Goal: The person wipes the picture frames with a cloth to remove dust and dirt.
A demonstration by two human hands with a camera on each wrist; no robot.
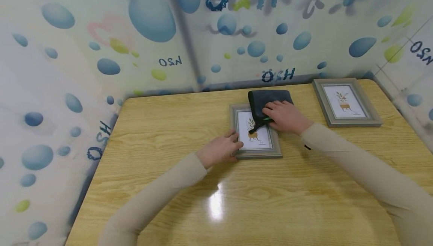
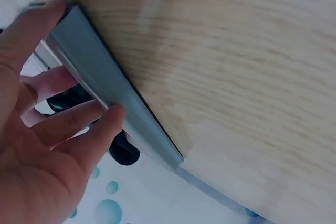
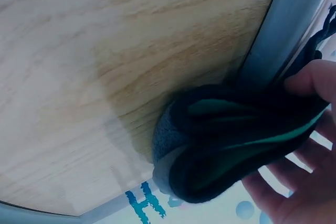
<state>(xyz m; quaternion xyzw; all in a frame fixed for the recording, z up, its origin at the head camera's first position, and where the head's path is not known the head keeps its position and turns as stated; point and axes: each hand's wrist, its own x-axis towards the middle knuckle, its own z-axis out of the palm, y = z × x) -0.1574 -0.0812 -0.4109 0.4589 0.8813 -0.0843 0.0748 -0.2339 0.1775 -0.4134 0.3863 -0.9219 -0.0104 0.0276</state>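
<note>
A grey picture frame (image 1: 260, 155) with a plant drawing lies on the table. The left hand (image 1: 221, 149) holds its left side near the front corner; the left wrist view shows the thumb at the corner and fingertips along the border (image 2: 94, 56). Over the frame's far right part sits a folded dark blue-grey cloth (image 1: 270, 99), hiding that corner. My right hand (image 1: 283, 116) grips the cloth between thumb and fingers. Green inner layers show between the folds of the cloth (image 3: 210, 129) in the right wrist view, and a dark strap (image 1: 256, 127) hangs across the picture.
Another grey picture frame (image 1: 375, 121) with a similar drawing lies at the table's far right. The wooden table (image 1: 162, 137) reaches back to a wall (image 1: 203, 50) printed with blue drops and letters. A bright light reflection shows on the tabletop's near part.
</note>
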